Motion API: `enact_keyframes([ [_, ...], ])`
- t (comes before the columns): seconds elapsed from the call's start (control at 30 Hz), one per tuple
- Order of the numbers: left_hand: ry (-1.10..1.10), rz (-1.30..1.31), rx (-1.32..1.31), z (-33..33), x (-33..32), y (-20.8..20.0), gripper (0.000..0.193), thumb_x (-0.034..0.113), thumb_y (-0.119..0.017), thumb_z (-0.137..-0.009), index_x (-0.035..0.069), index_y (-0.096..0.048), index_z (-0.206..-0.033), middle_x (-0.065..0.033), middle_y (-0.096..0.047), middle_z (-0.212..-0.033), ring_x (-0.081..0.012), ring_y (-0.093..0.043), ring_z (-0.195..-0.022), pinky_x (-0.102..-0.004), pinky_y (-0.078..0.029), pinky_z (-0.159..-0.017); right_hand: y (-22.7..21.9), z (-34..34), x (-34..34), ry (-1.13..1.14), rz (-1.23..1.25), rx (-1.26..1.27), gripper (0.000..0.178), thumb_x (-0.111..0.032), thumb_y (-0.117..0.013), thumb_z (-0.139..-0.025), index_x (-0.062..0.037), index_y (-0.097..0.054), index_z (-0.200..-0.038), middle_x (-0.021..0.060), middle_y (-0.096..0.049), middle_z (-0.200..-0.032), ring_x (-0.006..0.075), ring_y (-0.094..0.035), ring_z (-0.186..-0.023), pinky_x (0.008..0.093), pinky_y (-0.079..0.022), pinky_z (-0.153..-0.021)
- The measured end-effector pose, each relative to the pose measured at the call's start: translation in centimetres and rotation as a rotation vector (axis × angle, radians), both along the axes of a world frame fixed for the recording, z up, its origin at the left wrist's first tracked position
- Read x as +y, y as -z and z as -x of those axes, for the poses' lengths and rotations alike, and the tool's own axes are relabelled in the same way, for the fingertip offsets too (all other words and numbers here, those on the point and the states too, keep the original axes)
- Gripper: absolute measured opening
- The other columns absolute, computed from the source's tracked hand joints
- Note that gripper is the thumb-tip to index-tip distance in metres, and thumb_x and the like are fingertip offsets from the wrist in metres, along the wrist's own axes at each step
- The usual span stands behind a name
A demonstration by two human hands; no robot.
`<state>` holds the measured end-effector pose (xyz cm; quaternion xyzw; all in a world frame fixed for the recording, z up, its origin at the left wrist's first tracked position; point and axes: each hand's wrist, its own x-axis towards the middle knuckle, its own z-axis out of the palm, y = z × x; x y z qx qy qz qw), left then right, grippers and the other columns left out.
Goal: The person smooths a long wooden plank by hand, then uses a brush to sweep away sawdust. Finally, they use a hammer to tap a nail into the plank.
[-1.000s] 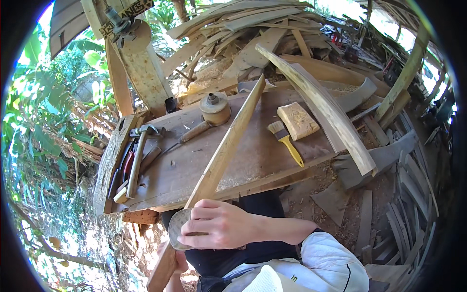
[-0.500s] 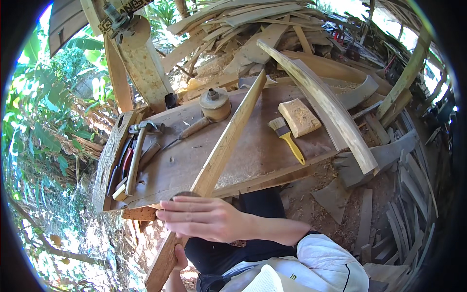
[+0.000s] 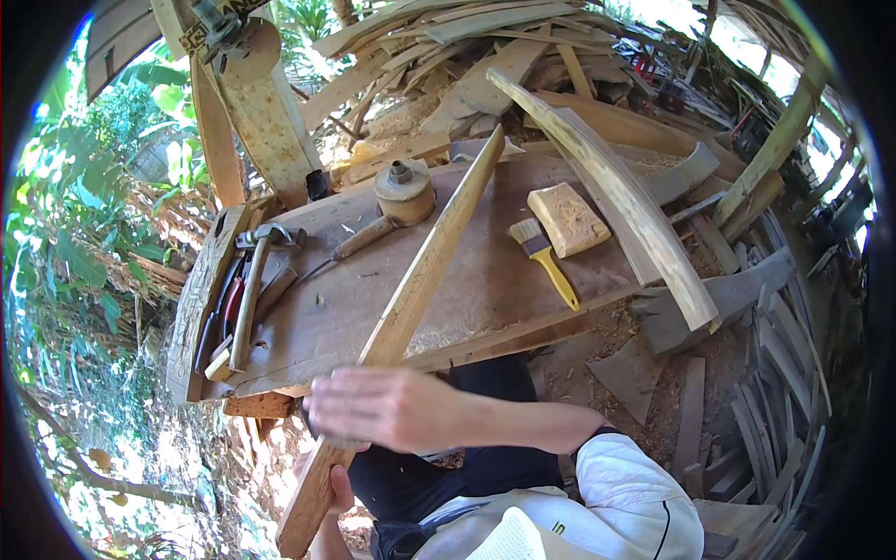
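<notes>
A long tapered wooden piece (image 3: pixel 425 280) slants from my lap across the bench edge, its narrow tip pointing away. My left hand (image 3: pixel 340 489) grips it near the wide lower end, thumb in sight and most fingers hidden behind the wood. Across its upper face lies my right hand (image 3: pixel 378 409), slightly blurred, with fingers together. It presses a thin dark pad, apparently sandpaper, against the wood; only a sliver of this shows under the fingers.
On the bench (image 3: pixel 336 327) lie a mallet (image 3: pixel 405 196), a hammer (image 3: pixel 250 299), a yellow-handled brush (image 3: pixel 551 266) and a wood block (image 3: pixel 567 219). A long curved timber (image 3: pixel 616 205) leans at right. Offcuts (image 3: pixel 467 56) are heaped behind.
My right hand has shifted slightly along the wooden piece; the dark edge seen above its fingers before is covered now. My left hand keeps its grip. The view has shifted a little.
</notes>
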<state>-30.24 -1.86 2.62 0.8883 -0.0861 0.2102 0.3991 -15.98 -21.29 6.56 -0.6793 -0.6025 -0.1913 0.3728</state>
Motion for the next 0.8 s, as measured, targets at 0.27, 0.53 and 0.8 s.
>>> enact_keyframes([
  [0.27, 0.0, -0.007, 0.004, 0.9, 1.2, 1.8, 0.032, 0.028, -0.059, -0.097, 0.004, -0.079, -0.093, -0.0078, -0.081, -0.088, -0.02, -0.066, -0.06, -0.0332, -0.048, -0.06, -0.4, -4.3, -3.0, 0.169, 0.0, 0.188, 0.044, -0.011, -0.072, -0.091, -0.0125, -0.07, -0.135, 0.0066, -0.068, -0.141, 0.0237, -0.063, -0.134, 0.041, -0.048, -0.119],
  [0.53, 0.142, 0.111, -0.032, 0.0, 0.9, 0.3, 0.042, 0.034, -0.059, -0.1, -0.002, -0.073, -0.086, -0.0118, -0.08, -0.083, -0.0179, -0.066, -0.052, -0.0294, -0.048, -0.048, -0.5, -6.5, -4.6, 0.236, -0.052, 0.13, 0.032, -0.008, -0.072, -0.092, -0.0093, -0.074, -0.125, 0.0092, -0.072, -0.134, 0.0275, -0.069, -0.125, 0.0435, -0.052, -0.113],
  [0.8, 0.166, 0.122, -0.068, 1.9, 1.8, -1.4, 0.042, 0.036, -0.059, -0.1, -0.003, -0.072, -0.09, -0.0117, -0.077, -0.08, -0.0175, -0.063, -0.053, -0.0287, -0.047, -0.051, -2.0, -5.7, -5.9, 0.164, -0.058, 0.216, 0.033, -0.012, -0.072, -0.095, -0.0074, -0.073, -0.128, 0.0082, -0.073, -0.132, 0.0269, -0.066, -0.13, 0.0442, -0.05, -0.116],
])
